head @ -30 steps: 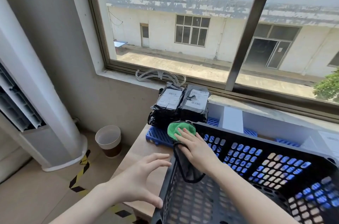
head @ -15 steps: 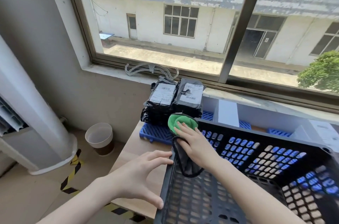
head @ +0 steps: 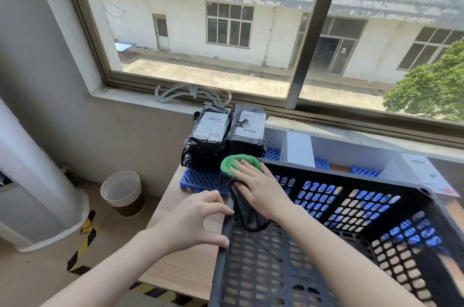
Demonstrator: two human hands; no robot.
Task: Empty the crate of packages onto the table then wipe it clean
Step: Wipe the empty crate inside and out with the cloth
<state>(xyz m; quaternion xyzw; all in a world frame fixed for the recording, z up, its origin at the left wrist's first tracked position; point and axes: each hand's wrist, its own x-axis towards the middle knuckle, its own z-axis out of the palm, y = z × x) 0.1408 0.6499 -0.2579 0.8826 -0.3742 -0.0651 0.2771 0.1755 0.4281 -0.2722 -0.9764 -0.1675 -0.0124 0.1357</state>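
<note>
A black perforated plastic crate [head: 351,231] stands on the wooden table [head: 185,264], with no packages inside it. My right hand [head: 258,187] presses a green and grey cloth [head: 232,163] flat against the crate's far left corner, fingers straight. My left hand [head: 193,221] touches the crate's left rim with fingertips and thumb, steadying it. Two stacks of black packages [head: 226,138] with white labels sit on a blue pallet [head: 200,179] just behind that corner.
A white bin [head: 121,189] stands on the floor left of the table, beside a white column unit [head: 32,181]. White boxes [head: 301,149] and more blue pallets lie behind the crate under the window sill. Yellow-black tape [head: 82,246] marks the floor.
My left hand has moved right onto the crate's left rim. My right hand with the cloth has stayed at the corner. The camera has tilted slightly.
</note>
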